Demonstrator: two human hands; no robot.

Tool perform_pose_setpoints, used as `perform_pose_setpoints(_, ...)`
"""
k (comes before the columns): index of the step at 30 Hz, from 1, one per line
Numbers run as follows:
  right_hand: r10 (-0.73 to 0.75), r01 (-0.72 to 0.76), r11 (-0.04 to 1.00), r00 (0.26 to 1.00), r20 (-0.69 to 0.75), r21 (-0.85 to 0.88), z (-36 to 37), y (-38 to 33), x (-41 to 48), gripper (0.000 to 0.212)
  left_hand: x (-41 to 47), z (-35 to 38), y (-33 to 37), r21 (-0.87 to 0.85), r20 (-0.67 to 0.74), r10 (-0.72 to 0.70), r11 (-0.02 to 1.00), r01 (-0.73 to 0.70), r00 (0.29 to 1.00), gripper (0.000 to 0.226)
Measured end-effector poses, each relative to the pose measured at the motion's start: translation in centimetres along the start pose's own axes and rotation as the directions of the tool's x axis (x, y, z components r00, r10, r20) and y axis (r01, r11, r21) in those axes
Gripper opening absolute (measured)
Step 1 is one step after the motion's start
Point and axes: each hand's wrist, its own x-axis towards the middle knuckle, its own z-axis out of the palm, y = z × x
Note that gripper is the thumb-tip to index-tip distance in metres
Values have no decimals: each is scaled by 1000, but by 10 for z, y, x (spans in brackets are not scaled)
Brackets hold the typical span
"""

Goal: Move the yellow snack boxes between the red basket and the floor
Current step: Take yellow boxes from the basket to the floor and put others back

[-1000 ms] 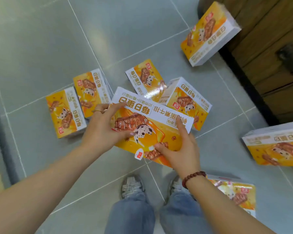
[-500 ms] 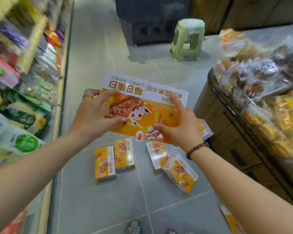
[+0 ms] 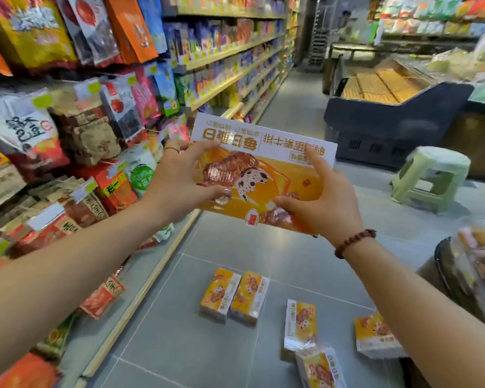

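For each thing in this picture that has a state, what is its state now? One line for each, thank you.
Held yellow box: lifted, print upside down, gripped from both sides.
Left hand: shut on the held yellow box.
Right hand: shut on the held yellow box.
Boxes on the floor: five visible, lying loose on the tiles.
Green stool: upright, nothing on it.
Red basket: not in view.
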Motion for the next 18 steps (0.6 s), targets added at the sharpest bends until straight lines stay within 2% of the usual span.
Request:
perform_pose_setpoints(4,-99,94,995,986,136,43,16,-30,-8,99,-44,-35,-9,81,-79,-120,989,126,990,80)
perform_pose_setpoints(9,-199,181,980,930,310,87,55,-69,-35,98,-106,-83,-31,173,-118,-264,944,282,957,80)
perform_pose_setpoints(14,-305,284,952,828,471,117,101,-116,-77,99,-189,-128,-56,177,-201,-414,876,449,888,80)
perform_pose_setpoints(18,-396,375,913,718,572,161,143,-160,-125,99,-266,-161,-77,146,-301,-519,804,577,800,81)
